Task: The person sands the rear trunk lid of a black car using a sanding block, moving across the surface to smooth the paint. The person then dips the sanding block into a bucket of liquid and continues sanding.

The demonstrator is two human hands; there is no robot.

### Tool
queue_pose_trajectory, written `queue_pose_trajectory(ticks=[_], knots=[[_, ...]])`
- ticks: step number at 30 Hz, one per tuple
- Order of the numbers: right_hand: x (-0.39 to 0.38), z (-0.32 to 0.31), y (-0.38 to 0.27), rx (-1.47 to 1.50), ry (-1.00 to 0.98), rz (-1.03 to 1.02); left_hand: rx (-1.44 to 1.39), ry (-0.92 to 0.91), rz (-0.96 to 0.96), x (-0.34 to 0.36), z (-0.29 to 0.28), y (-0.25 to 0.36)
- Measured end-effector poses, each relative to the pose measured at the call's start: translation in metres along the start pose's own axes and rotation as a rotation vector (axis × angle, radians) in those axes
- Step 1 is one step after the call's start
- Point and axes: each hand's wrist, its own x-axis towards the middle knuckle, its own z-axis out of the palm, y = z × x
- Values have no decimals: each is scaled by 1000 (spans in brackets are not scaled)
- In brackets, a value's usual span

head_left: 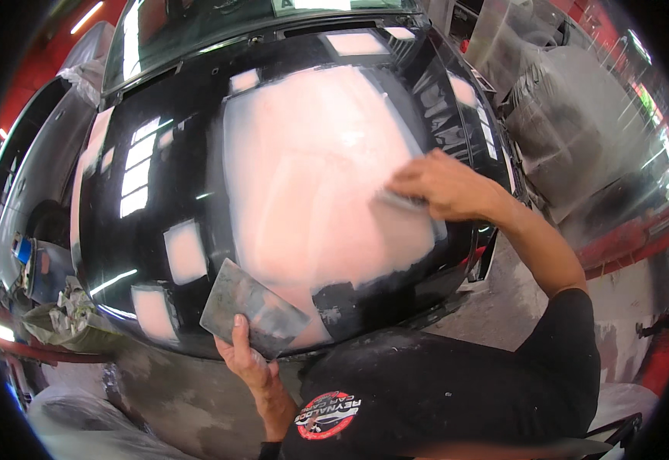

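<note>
Plate (256,305) sat in my L hand (253,363), thumb (240,330) atop prob. f/ grip | R hand (451,187) held blurred tool (402,201) o/ patch (307,176)

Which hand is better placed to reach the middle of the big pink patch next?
Probably the right hand: it is at the right side of the pink patch, holding a blurred flat thing. The left hand is off the patch, nearer the person, and busy gripping a grey plate.

Black hood (190,172) with pinkish-white patches (296,192)
</note>
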Motion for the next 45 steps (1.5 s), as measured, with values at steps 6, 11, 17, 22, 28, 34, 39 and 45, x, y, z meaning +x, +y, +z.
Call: queue_pose_trajectory(ticks=[6, 11, 17, 22, 28, 34, 39, 45], knots=[[55, 41, 10, -124, 397, -120, 53, 22, 12, 2, -4, -3], [26, 48, -3, -21, 276, -79, 20, 45, 22, 2, -6, -6], [22, 13, 19, 63, 409, 61, 32, 29, -10, 7, -3, -6], [87, 2, 33, -27, 179, 518, 48, -8, -19, 3, 0, -8], [80, 16, -9, 31, 157, 153, 50, 38, -42, 4, 4, -10], [21, 42, -33, 9, 187, -39, 35, 47, -18, 4, 5, -13], [-15, 49, -49, 3, 220, -77, 51, 75, -23, 5, 0, -16], [-39, 24, -65, 333, 184, -58, -239, -166, -118, 7, 2, -21]])
